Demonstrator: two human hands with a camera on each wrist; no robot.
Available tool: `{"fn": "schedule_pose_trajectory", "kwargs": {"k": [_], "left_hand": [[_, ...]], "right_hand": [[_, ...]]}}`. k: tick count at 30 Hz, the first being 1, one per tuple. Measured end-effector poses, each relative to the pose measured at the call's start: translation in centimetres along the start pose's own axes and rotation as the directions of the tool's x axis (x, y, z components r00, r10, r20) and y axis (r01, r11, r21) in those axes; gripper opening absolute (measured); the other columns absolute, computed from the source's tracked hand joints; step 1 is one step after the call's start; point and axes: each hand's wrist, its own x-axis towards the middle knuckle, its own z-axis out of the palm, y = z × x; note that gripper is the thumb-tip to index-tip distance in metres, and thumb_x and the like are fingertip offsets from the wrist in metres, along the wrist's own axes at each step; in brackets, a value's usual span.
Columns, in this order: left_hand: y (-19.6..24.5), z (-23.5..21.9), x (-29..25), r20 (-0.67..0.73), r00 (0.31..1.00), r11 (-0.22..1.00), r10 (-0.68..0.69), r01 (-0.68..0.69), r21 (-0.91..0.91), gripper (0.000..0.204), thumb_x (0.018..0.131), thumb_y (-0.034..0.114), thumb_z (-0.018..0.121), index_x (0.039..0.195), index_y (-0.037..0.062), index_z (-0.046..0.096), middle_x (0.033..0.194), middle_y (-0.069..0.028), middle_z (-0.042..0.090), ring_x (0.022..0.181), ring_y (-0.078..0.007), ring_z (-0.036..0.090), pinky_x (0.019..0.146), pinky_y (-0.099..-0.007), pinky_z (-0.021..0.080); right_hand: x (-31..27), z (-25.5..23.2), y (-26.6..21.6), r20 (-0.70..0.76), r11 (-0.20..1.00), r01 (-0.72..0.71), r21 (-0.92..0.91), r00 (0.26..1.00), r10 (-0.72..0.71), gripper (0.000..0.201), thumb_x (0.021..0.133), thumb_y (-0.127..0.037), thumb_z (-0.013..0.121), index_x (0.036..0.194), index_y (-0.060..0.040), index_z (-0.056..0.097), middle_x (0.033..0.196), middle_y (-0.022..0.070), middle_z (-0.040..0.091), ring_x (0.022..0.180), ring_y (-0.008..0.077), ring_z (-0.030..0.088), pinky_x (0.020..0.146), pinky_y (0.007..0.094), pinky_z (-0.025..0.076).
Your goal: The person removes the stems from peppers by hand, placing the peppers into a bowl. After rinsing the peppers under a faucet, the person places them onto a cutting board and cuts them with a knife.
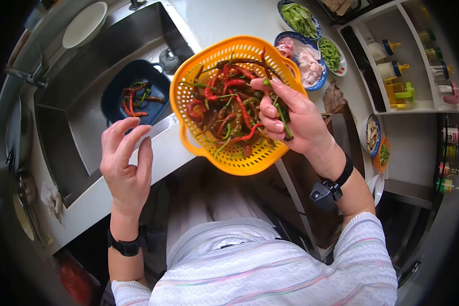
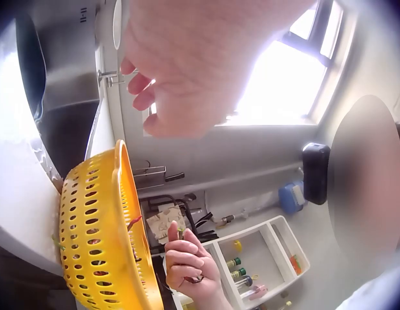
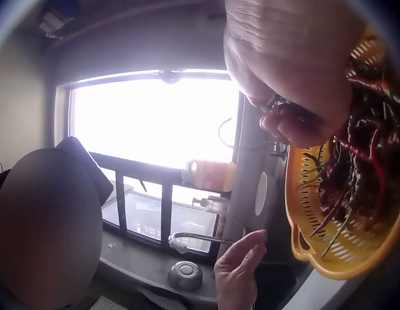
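Observation:
A yellow perforated basket (image 1: 188, 137) of red and dark chili peppers (image 1: 247, 109) sits at the counter edge beside the sink. Above its right side my right hand (image 1: 296, 112) curls round a dark pepper with a green stem (image 1: 280, 115); the thumb and index finger are near its upper end. My left hand (image 1: 127, 163) is raised left of the basket, its fingers loosely bent and holding nothing. In the sink, a dark blue basin (image 1: 109, 94) holds several red peppers (image 1: 132, 102).
The metal sink (image 1: 76, 137) with its faucet (image 1: 33, 79) is at left, a white bowl (image 1: 85, 24) at its back. Blue-rimmed plates of meat (image 1: 309, 66) and cut greens (image 1: 297, 20) stand at the back right. A white shelf (image 1: 410, 109) with bottles is at far right.

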Motion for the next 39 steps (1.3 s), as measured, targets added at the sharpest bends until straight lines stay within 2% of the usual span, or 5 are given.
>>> {"fn": "schedule_pose_trajectory", "kwargs": {"k": [12, 21, 29, 34, 39], "left_hand": [[-7.6, -15.2, -18.8, -0.195, 0.972, 0.988, -0.128, 0.143, 0.066, 0.016, 0.068, 0.003, 0.063, 0.084, 0.0064, 0.062, 0.091, -0.0097, 0.056, 0.093, -0.0290, 0.053, 0.080, -0.0381, 0.043], [-14.6, -45.0, -46.5, -0.741, 0.548, 0.533, -0.388, 0.790, 0.304, 0.020, 0.071, 0.004, 0.062, 0.091, 0.0057, 0.065, 0.107, -0.0109, 0.057, 0.096, -0.0290, 0.053, 0.084, -0.0367, 0.044], [-17.6, -48.5, -58.0, -0.623, 0.467, 0.418, -0.627, 0.877, 0.236, 0.031, 0.072, 0.007, 0.062, 0.103, 0.0070, 0.061, 0.117, -0.0137, 0.052, 0.107, -0.0336, 0.048, 0.090, -0.0396, 0.042], [-16.8, -48.8, -58.1, -0.648, 0.487, 0.459, -0.586, 0.858, 0.230, 0.033, 0.072, 0.005, 0.060, 0.105, 0.0078, 0.060, 0.111, -0.0135, 0.055, 0.104, -0.0319, 0.050, 0.089, -0.0388, 0.043], [-17.6, -48.5, -58.1, -0.668, 0.525, 0.480, -0.527, 0.833, 0.275, 0.034, 0.073, 0.004, 0.059, 0.106, 0.0067, 0.059, 0.107, -0.0146, 0.056, 0.102, -0.0337, 0.050, 0.089, -0.0400, 0.042]], "right_hand": [[-1.6, 20.9, 19.2, 0.226, 0.925, -0.197, -0.324, 0.934, 0.277, 0.029, 0.097, -0.030, 0.038, 0.110, -0.0077, 0.051, 0.060, 0.0012, 0.044, 0.040, 0.0090, 0.037, 0.034, 0.0218, 0.029], [-5.5, 54.8, 45.6, 0.521, 0.650, -0.286, -0.704, 0.413, 0.747, 0.028, 0.095, -0.032, 0.045, 0.107, -0.0072, 0.053, 0.068, 0.0008, 0.045, 0.052, 0.0101, 0.043, 0.042, 0.0221, 0.031], [-12.2, 71.2, 66.4, 0.748, 0.702, 0.274, -0.657, 0.128, 0.651, 0.025, 0.088, -0.023, 0.053, 0.095, -0.0001, 0.061, 0.078, 0.0061, 0.060, 0.063, 0.0139, 0.056, 0.054, 0.0272, 0.046], [-9.6, 72.1, 72.4, 0.694, -0.145, 0.962, -0.232, 0.268, 0.669, 0.025, 0.080, -0.015, 0.053, 0.096, -0.0004, 0.064, 0.092, 0.0171, 0.066, 0.085, 0.0287, 0.064, 0.074, 0.0374, 0.050], [-7.9, 69.7, 71.6, 0.748, -0.131, 0.991, 0.009, 0.080, 0.658, 0.019, 0.072, -0.014, 0.057, 0.085, -0.0036, 0.066, 0.085, 0.0156, 0.066, 0.084, 0.0306, 0.063, 0.074, 0.0414, 0.050]]}}
